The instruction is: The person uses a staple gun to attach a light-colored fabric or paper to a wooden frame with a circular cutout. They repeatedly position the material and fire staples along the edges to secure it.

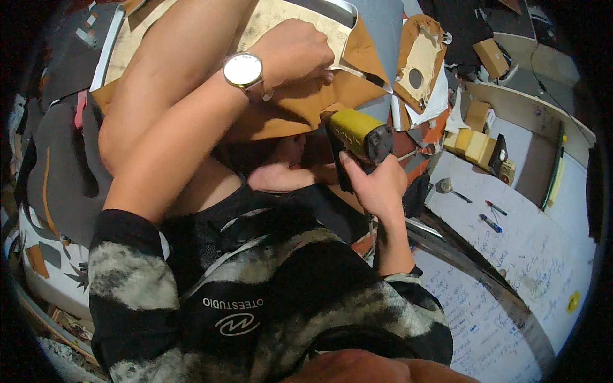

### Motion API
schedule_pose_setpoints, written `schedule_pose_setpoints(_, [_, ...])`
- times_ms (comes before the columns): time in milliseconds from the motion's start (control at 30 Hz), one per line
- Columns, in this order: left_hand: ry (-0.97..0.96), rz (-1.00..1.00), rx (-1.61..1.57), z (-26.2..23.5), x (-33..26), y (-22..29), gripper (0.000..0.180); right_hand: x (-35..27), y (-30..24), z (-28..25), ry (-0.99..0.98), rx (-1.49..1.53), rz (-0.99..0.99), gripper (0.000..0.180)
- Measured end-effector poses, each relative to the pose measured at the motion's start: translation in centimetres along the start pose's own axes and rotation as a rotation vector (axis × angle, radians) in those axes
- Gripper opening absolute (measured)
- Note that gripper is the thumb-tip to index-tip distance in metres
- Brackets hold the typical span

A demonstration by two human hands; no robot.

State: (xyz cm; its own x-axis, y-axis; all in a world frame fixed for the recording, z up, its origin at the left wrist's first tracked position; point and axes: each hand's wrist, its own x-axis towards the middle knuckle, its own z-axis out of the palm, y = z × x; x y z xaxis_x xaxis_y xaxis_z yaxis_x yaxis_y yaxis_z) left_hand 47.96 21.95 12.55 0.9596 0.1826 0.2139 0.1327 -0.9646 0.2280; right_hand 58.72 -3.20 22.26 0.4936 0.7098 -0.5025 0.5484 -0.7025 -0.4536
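A panel with a pale, wood-like back rests across my legs, with a tan leather-like cover folded round its edge. My left hand, a watch on its wrist, is closed at the cover's edge, apparently gripping it; the fingertips are mostly hidden. A thin dark strip shows beside those fingers at the panel's corner. My right hand is wrapped round the handle of a yellow and black staple gun. Its nose is at the tan cover, close below my left hand; whether they touch I cannot tell.
Right of the panel lies another tan-covered piece with a hole. A white, scribbled worktop carries pens, a small round-headed tool and yellow blocks in a tray. Dark grey material is heaped at left.
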Motion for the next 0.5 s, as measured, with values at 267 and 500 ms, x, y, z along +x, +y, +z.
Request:
schedule_pose_setpoints(267, [-0.012, -0.015, -0.029, -0.3, 0.3, 0.2, 0.044, -0.9, -0.9, 0.8, 0.092, -0.153, -0.165, 0.044])
schedule_pose_setpoints(500, [-0.142, -0.118, 0.006, -0.7, 0.4, 0.8, 0.041, -0.7, -0.6, 2.1, -0.058, 0.132, -0.087, 0.032])
